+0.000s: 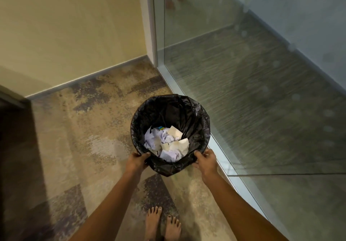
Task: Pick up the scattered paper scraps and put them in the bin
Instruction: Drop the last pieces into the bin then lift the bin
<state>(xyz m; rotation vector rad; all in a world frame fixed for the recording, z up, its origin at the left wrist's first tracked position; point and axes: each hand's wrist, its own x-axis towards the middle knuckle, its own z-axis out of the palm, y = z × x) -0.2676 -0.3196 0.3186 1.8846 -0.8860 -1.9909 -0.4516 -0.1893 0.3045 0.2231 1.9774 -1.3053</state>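
A round bin (pixel 194 113) lined with a black plastic bag stands on the carpet close to a glass wall. Inside it lie several crumpled white and cream paper scraps (pixel 166 143). My left hand (pixel 137 160) grips the bin's near-left rim, thumb over the edge. My right hand (pixel 205 161) grips the near-right rim the same way. No loose scraps show on the floor in view.
A glass partition (pixel 262 91) with a metal base rail (pixel 221 158) runs along the right, touching the bin's side. A beige wall (pixel 74 25) with a grey skirting closes the back. My bare feet (pixel 162 225) stand on patterned carpet (pixel 84 137). Dark furniture (pixel 11 147) edges the left.
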